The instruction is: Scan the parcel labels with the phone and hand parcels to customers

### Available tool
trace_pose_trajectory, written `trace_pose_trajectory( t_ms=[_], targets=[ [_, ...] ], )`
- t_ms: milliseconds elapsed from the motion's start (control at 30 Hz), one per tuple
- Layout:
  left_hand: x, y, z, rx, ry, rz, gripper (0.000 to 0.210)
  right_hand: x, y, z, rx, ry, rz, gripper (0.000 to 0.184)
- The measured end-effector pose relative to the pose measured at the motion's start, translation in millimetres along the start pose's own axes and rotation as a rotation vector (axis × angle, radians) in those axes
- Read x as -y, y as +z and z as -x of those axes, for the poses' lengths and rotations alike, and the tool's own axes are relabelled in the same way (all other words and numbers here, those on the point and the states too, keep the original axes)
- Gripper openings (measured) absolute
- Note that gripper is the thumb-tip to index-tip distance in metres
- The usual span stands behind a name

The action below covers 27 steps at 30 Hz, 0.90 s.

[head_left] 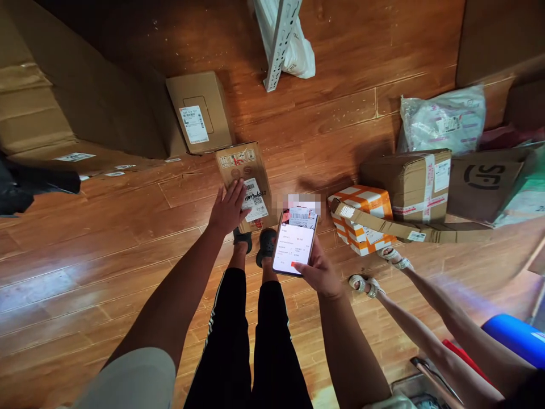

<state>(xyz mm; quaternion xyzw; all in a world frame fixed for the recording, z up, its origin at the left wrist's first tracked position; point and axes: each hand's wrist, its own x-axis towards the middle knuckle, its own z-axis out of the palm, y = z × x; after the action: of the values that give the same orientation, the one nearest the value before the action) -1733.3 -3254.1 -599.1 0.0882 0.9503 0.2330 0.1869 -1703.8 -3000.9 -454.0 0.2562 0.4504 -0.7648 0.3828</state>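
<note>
My left hand [229,208] lies flat with its fingers stretched out over a flat brown cardboard parcel [227,165] near my feet. Beside the fingertips, the parcel carries a white shipping label [256,205] with a barcode and black handwriting. In my right hand [318,267] is a smartphone [293,244], gripped along its lower right side, the thumb resting on an orange spot low on the lit screen. A label with a barcode shows at the top of that screen, above lines of text too small to read.
A smaller carton [198,108] and large boxes [85,136] stand at left. A metal shelf post [281,45] is ahead. On the right are an orange-and-white parcel [361,213], a taped carton [409,182], a plastic-wrapped package [443,119] and another person's sandaled feet [366,285].
</note>
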Motion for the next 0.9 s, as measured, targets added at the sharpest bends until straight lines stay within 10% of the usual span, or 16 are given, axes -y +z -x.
trace_pose_trajectory(
  t_ms=[467,900],
  targets=[
    [-23.3,-6.3,11.1,-0.154,-0.420,-0.009,0.080,12.8,6.5,5.7,-0.107,-0.010,-0.030,0.069],
    [-120.5,-62.8,81.5,-0.030,-0.685,0.989,0.035,30.3,16.8,25.0,-0.043,-0.053,0.082,0.063]
  ],
)
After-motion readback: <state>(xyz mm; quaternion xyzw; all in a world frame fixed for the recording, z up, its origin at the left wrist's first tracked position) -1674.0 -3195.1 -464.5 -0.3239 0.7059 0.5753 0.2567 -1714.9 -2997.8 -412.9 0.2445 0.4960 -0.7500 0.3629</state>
